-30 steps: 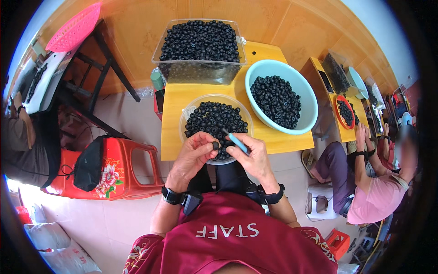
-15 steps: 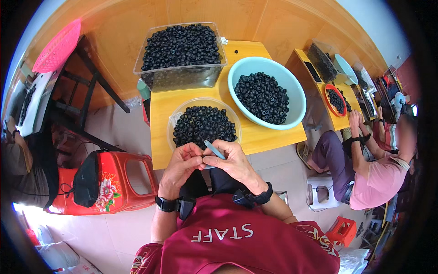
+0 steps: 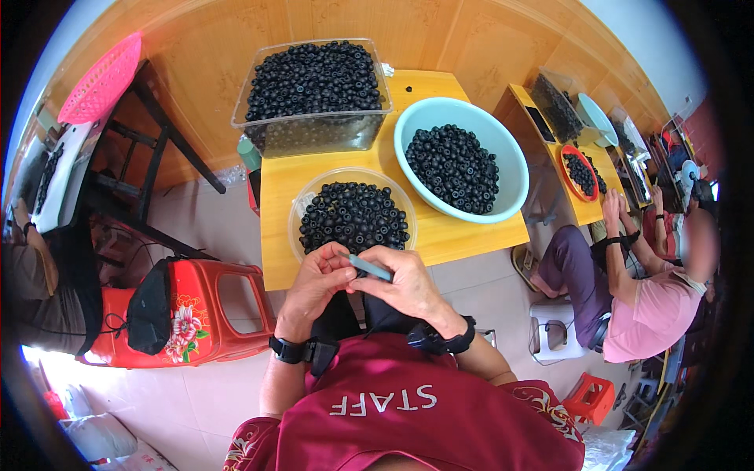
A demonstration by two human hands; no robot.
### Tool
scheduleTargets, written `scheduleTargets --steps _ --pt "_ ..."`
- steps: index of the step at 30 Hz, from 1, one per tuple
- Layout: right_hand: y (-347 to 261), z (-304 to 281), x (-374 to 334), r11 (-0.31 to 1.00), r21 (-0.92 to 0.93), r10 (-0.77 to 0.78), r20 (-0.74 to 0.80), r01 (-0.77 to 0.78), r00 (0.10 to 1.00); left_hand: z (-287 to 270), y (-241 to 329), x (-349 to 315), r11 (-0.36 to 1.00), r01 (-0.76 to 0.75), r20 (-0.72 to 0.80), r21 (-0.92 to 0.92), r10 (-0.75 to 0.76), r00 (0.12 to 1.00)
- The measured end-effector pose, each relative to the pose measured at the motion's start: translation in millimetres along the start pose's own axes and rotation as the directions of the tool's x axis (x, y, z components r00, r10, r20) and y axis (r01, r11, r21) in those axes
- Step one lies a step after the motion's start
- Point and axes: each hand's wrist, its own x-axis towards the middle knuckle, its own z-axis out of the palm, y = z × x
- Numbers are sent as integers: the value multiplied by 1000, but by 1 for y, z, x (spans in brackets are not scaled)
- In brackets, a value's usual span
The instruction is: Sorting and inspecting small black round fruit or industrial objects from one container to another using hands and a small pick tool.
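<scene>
My right hand [image 3: 408, 284] grips a slim tool with a blue-grey handle [image 3: 371, 268]. Its narrow tip points left, over the fingers of my left hand [image 3: 318, 282]. Those left fingers are pinched together close to the tool; what they hold is hidden. Both hands are at the near rim of a round clear bowl [image 3: 408, 206], which contains many small black bead-like pieces [image 3: 353, 212], some with a visible hole. To its right, a larger light-blue basin [image 3: 514, 184] has more of the same pieces, and a clear rectangular bin [image 3: 314, 135] behind is heaped with them.
Everything stands on a yellow wooden table [image 3: 471, 239] against a wood-panelled wall. A red stool [image 3: 228, 314] bearing a black bag [image 3: 149, 310] is at left. On the right, a person in pink sits at another table with a red-rimmed tray [image 3: 567, 153].
The tool in my right hand has turned, its tip swinging down and left toward my left fingers. Both hands stay at the bowl's near rim.
</scene>
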Motion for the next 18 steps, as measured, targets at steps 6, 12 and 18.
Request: scheduleTargets --steps 6,12,18 --pt "20 -75 25 943 -321 -213 -393 84 894 -11 12 2 906 -11 -254 422 130 958" --pt "17 -116 28 933 -349 -200 -703 -86 682 -30 6 2 816 -50 -279 575 254 926" --pt "42 -69 6 915 -392 -156 -558 -93 815 -10 -18 18 436 -161 4 886 339 941"
